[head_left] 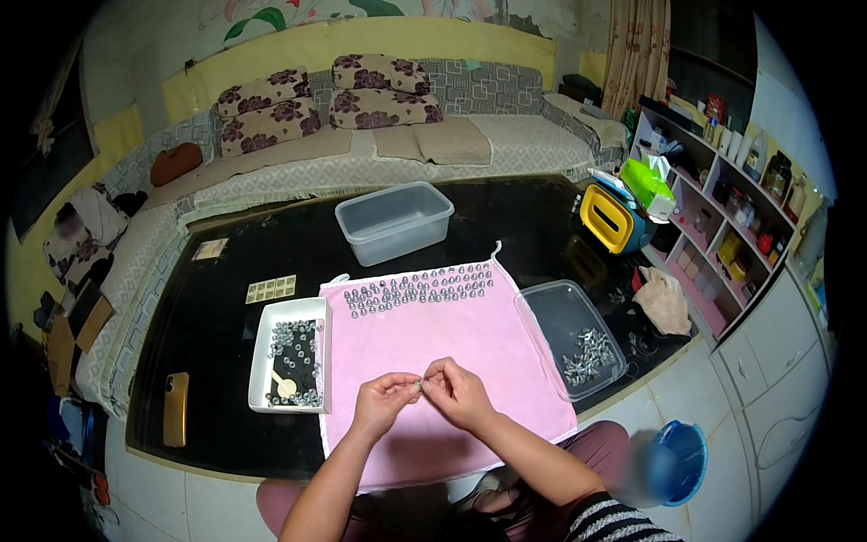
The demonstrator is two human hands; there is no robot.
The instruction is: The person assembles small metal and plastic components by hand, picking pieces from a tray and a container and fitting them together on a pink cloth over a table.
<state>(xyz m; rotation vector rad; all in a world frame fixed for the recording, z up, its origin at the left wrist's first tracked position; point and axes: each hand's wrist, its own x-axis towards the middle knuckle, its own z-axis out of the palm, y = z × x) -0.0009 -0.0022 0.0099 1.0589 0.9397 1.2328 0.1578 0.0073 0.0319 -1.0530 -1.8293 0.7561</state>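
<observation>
White box (pixel 326 361): silvery parts (pixel 287 332), pale spoon (pixel 285 387) inside
Left hand (pixel 383 399): pinching a small metal piece (pixel 418 384) above the pink cloth (pixel 519 397)
Right hand (pixel 457 394): fingertips gripping that same piece
Shallow clear tray (pixel 558 313): heaped metal fittings (pixel 591 355)

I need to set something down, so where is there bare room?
The table is bare between phone and tray, the cloth between metal rows and hands. Crowded: the cloth's far edge, the tray, and the near end of the lid.
</observation>
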